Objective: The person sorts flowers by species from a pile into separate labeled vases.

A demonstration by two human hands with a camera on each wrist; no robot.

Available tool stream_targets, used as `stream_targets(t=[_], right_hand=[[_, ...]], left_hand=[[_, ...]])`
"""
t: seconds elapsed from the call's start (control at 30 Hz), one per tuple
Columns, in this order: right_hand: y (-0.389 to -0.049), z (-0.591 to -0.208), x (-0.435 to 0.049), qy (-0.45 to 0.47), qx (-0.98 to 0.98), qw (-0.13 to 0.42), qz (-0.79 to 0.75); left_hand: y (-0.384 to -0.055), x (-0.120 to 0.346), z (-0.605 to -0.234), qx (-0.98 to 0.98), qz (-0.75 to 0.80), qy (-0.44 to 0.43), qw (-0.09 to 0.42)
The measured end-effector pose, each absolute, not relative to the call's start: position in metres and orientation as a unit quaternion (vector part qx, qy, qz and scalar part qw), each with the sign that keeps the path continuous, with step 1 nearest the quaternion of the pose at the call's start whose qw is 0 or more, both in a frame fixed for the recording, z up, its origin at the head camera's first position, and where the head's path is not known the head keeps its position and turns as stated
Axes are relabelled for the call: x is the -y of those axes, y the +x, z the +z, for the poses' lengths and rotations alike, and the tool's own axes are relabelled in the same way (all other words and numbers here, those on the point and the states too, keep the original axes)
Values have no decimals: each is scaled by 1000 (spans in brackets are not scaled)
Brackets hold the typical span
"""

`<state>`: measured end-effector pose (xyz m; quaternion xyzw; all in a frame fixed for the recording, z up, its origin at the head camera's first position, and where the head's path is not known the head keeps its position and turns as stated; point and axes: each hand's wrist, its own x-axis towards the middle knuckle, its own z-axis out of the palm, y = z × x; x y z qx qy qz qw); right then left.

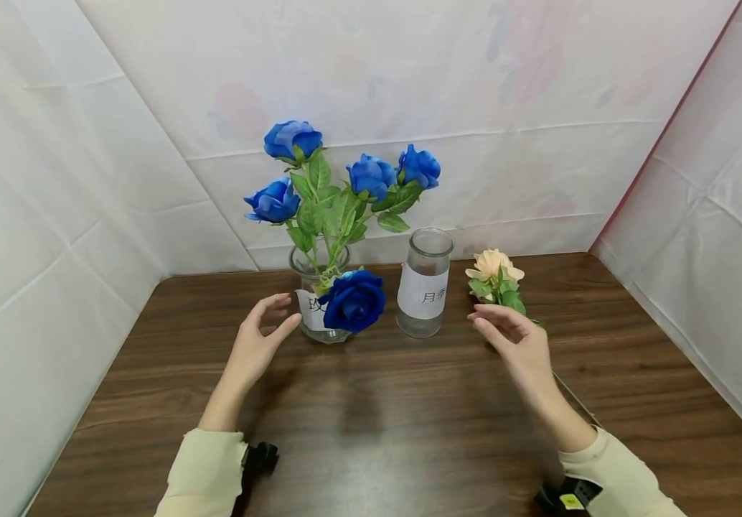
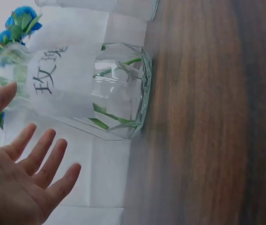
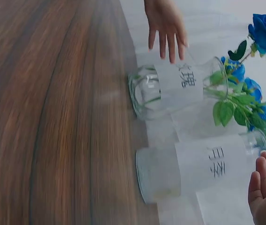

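Several blue roses (image 1: 354, 301) stand in a labelled glass vase (image 1: 335, 335) on the table; one droops forward over its front. Beside that vase is my left hand (image 1: 261, 337), its fingers loosely bent and nothing in them. In the left wrist view, the left hand (image 2: 30, 178) is spread near the vase (image 2: 77, 89), with cut stems visible through the glass. My right hand (image 1: 516, 348) hovers at the right, fingers relaxed and holding nothing. Behind it lies a cream-coloured flower (image 1: 495, 267) with a long stem, partly hidden by the hand.
A straight glass vase (image 1: 424, 291) with a white label and no flowers stands between the blue roses and the cream flower. White cloth walls (image 1: 474, 93) enclose the dark wooden table (image 1: 371, 402) at the back and sides.
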<state>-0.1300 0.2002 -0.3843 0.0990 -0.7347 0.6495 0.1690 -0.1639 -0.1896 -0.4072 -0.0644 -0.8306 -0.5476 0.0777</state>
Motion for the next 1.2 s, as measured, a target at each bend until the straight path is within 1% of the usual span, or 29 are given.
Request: stream_targets(t=[0.13,0.27,0.5,0.63,0.77,0.83,0.93,1.0,1.2], right_hand=[[-124,-382,-216,87,743,169,642],[-118,-382,-232,82,756,171,627],[-108,-385,-259,56,785,171,593],[-103,-386,-272,35,772,168,612],[-100,-388,-281,31,756,170,632],[-99,-389,-284,30,758,175,627],[-98,-390,-288,29,760,182,623],[-97,-391,-289,27,756,186,627],[-96,-394,-294,20,760,189,622]], left_hand=[[-153,186,-404,847,-523,-75,65],[-149,177,-407,855,-505,-108,48],[-151,149,-411,851,-506,-139,-19],[-155,127,-411,839,-519,-160,-37],[-164,102,-413,820,-531,-212,-24],[-172,89,-415,809,-536,-243,-2],[-183,69,-414,797,-542,-262,35],[-190,57,-413,795,-549,-255,53],[-204,33,-409,787,-578,-206,61]])
